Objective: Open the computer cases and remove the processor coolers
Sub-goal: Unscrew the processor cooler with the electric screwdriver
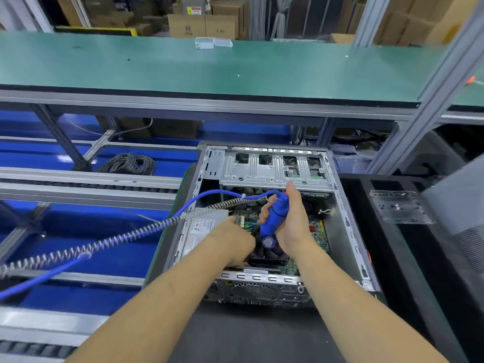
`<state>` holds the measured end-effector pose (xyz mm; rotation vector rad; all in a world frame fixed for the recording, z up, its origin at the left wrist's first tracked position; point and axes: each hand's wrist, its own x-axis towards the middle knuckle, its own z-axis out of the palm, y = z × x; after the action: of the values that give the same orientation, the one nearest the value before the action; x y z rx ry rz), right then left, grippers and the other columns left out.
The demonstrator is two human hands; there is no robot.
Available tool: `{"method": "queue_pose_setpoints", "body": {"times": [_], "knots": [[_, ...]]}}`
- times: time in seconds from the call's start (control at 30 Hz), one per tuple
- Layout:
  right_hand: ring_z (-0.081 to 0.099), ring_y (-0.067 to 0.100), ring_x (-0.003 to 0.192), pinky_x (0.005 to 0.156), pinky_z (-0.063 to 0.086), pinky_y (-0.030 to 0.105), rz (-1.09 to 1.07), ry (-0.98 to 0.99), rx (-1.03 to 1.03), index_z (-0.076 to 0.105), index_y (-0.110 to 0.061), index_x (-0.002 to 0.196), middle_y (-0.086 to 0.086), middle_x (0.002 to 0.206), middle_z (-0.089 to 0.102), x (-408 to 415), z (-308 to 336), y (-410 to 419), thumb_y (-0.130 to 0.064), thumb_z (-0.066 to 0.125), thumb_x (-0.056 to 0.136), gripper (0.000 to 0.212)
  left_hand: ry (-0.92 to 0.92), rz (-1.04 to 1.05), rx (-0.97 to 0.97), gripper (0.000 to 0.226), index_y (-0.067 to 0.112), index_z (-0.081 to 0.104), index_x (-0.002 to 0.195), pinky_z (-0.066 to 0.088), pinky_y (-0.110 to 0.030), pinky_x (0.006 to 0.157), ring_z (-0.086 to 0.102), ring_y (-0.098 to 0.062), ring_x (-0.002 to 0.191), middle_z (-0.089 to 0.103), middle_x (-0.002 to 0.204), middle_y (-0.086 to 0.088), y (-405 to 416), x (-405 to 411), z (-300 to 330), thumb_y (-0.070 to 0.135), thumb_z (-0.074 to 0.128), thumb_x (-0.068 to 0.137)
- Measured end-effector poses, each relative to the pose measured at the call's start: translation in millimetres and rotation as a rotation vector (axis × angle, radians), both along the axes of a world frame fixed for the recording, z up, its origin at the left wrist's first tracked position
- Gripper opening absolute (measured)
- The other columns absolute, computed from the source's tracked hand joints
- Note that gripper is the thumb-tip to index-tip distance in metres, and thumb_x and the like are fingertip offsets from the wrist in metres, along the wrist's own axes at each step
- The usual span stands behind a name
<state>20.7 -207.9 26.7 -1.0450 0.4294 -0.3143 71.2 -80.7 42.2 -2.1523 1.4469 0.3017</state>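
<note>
An open computer case (348, 221) lies on its side on the black mat, its motherboard exposed. The black processor cooler (269, 255) with its fan sits low in the case. My right hand (293, 221) grips a blue electric screwdriver (273, 218) held upright, tip down over the cooler. My left hand (233, 242) reaches into the case at the cooler's left edge, fingers curled out of sight beside it; what they hold is hidden. A blue cable and a coiled spring hose (104, 242) run from the screwdriver's top off to the left.
A silver power supply (199, 229) fills the case's left side and a drive cage (272, 166) its far end. A green shelf (209, 69) spans above. Blue conveyor rails (78, 187) and a wire coil (128, 163) lie left. A clear plastic bracket (400, 205) sits right.
</note>
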Motion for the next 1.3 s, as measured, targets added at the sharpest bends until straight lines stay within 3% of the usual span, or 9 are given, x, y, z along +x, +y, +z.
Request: {"method": "queue_pose_setpoints", "body": {"times": [0.2,0.43,0.6,0.73,0.9,1.07,1.17,1.23,1.3], "knots": [[0.05,0.024,0.053,0.064,0.044,0.04,0.109,0.004,-0.098,0.066,-0.019,0.058,0.009,0.059,0.057,7.2,-2.0,9.8,-0.069,0.057,0.079,0.055,0.015,0.004,0.278,0.011,0.016,0.051,0.092,0.03,-0.04,0.112,0.055,-0.031,0.115,0.051,0.081,0.001,-13.1,-4.3,3.6,0.006,0.055,0.094],[0.05,0.025,0.055,0.059,0.046,0.034,0.16,-0.045,-0.021,0.063,-0.016,0.063,0.012,0.06,0.055,6.8,-4.8,10.9,-0.07,0.056,0.079,0.056,-0.021,-0.083,0.32,0.026,0.014,0.065,0.116,0.029,-0.039,0.11,0.055,-0.026,0.12,0.065,0.122,-0.002,-10.9,2.7,1.6,0.006,0.053,0.094],[0.055,0.025,0.059,0.063,0.048,0.033,0.292,0.086,-0.176,0.062,-0.019,0.058,0.014,0.064,0.061,8.3,-8.6,17.9,-0.076,0.058,0.076,0.06,0.027,-0.057,0.313,0.023,0.01,0.063,0.117,0.039,-0.028,0.101,0.053,-0.027,0.124,0.063,0.126,-0.004,-8.6,3.3,0.2,0.011,0.053,0.096],[0.055,0.025,0.057,0.063,0.049,0.033,0.284,0.071,-0.129,0.063,-0.017,0.059,0.012,0.063,0.061,9.9,-12.4,14.3,-0.079,0.062,0.072,0.063,-0.026,-0.078,0.417,0.011,0.016,0.06,0.101,0.03,-0.039,0.11,0.053,-0.028,0.119,0.064,0.117,0.0,-12.7,1.7,2.4,0.01,0.054,0.095],[0.053,0.024,0.058,0.064,0.046,0.034,0.316,0.052,-0.105,0.063,-0.017,0.062,0.012,0.063,0.06,8.9,-12.8,14.2,-0.076,0.059,0.076,0.06,0.053,-0.053,0.15,0.015,0.014,0.054,0.076,0.035,-0.032,0.09,0.059,-0.027,0.104,0.062,0.086,-0.001,-2.0,6.8,7.2,0.009,0.053,0.09],[0.051,0.023,0.058,0.063,0.045,0.033,0.322,0.062,-0.133,0.062,-0.02,0.061,0.009,0.063,0.058,8.7,-13.1,14.3,-0.071,0.056,0.079,0.055,0.281,0.044,-0.283,0.025,0.018,0.069,0.1,0.023,-0.036,0.118,0.047,-0.014,0.112,0.06,0.115,0.006,30.2,32.9,14.5,0.016,0.045,0.093],[0.054,0.024,0.058,0.067,0.048,0.035,0.344,0.067,-0.193,0.063,-0.025,0.06,0.01,0.063,0.059,8.8,-14.9,18.0,-0.072,0.058,0.077,0.05,0.295,0.154,-0.579,0.038,0.024,0.063,0.131,0.008,-0.019,0.121,0.031,-0.008,0.142,0.048,0.147,0.011,43.3,47.3,13.0,0.016,0.042,0.099],[0.054,0.025,0.058,0.069,0.048,0.037,0.342,0.051,-0.177,0.064,-0.025,0.061,0.01,0.064,0.059,8.7,-16.2,16.8,-0.073,0.057,0.078,0.052,0.315,0.373,-0.728,0.035,0.023,0.063,0.13,0.027,-0.02,0.115,0.042,-0.013,0.136,0.056,0.138,0.01,42.5,47.3,8.5,0.019,0.043,0.101],[0.053,0.024,0.059,0.069,0.047,0.038,0.333,0.033,-0.158,0.064,-0.021,0.061,0.009,0.064,0.059,9.5,-17.6,13.7,-0.074,0.056,0.079,0.057,0.263,0.513,-0.734,0.026,0.028,0.066,0.108,0.05,-0.036,0.091,0.059,-0.018,0.106,0.066,0.111,0.009,36.9,43.6,7.6,0.027,0.04,0.101]]}}
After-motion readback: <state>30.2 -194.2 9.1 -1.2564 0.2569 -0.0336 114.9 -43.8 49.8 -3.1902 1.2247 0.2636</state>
